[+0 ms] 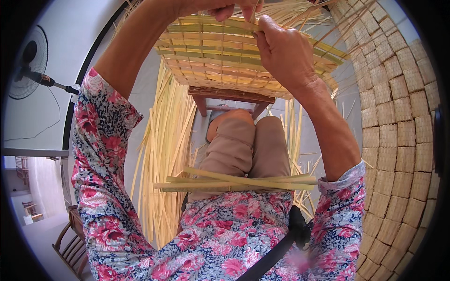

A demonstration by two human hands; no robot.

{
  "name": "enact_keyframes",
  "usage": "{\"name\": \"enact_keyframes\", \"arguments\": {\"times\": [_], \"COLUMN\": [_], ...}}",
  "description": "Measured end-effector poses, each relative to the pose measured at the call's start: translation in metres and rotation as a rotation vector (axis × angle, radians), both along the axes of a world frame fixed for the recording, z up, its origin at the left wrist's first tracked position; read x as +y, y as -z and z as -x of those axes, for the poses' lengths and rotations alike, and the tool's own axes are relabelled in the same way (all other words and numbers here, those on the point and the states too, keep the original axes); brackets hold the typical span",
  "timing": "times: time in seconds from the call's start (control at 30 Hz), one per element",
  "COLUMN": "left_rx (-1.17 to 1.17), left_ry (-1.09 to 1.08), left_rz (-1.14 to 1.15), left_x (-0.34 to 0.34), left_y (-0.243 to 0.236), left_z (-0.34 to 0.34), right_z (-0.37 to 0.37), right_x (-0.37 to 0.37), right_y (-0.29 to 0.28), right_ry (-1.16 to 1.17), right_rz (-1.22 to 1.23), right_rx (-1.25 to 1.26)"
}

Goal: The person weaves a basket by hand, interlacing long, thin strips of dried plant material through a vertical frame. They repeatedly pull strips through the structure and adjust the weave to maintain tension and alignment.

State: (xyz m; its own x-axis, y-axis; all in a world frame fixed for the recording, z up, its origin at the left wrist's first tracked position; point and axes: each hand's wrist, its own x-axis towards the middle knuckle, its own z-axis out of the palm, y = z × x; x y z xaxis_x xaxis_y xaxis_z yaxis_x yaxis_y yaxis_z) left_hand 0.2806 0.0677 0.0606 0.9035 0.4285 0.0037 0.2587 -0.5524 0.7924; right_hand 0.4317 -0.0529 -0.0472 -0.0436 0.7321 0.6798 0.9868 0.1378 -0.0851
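Note:
A large half-woven basket (206, 65) of green and pale yellow bamboo strips rests on a small brown wooden stool (229, 93) in front of my knees. At the top of the view, partly cut off, my left hand (229, 10) pinches a thin upright bamboo strip at the basket's upper edge. Close beside it my right hand (287, 51) is closed, thumb and bent forefinger gripping a flat green bamboo strip along that same edge. A few loose bamboo strips (239, 181) lie crossed over my lap.
Long pale strips (161, 154) spread over the floor left of my legs, with more scattered at the right. Rows of stacked woven pieces (393, 126) line the right side. A standing fan (30, 61) is at the far left, above a wooden chair (70, 241).

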Motion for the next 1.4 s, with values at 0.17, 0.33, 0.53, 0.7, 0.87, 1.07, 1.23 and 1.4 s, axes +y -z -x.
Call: {"name": "enact_keyframes", "arguments": {"times": [0.17, 0.33, 0.53, 0.7, 0.87, 1.07, 1.23, 1.4], "left_rx": [0.001, 0.029, 0.035, 0.034, -0.004, -0.034, -0.017, 0.013], "left_ry": [-0.007, -0.022, 0.039, -0.052, -0.031, -0.036, 0.029, -0.051], "left_rz": [-0.165, -0.125, -0.079, -0.163, -0.167, -0.121, -0.116, -0.099], "left_x": [-0.011, -0.015, 0.006, -0.008, -0.010, -0.010, -0.002, 0.007], "left_y": [0.004, -0.006, 0.002, 0.001, 0.000, 0.003, 0.004, 0.012], "left_z": [-0.009, 0.009, 0.005, -0.002, 0.004, 0.004, 0.002, -0.002], "right_z": [-0.008, 0.004, 0.006, 0.010, 0.008, 0.007, 0.005, 0.007], "right_x": [0.000, -0.002, -0.009, -0.008, -0.003, 0.001, 0.003, 0.001], "right_y": [0.003, -0.002, -0.015, -0.022, -0.016, -0.019, -0.015, -0.015], "right_ry": [0.014, -0.040, -0.006, -0.040, -0.129, -0.060, -0.060, -0.097], "right_rz": [0.001, 0.007, 0.120, 0.092, 0.006, 0.073, 0.038, 0.021], "right_rx": [0.032, 0.010, 0.048, 0.230, 0.312, 0.235, 0.240, 0.236]}}
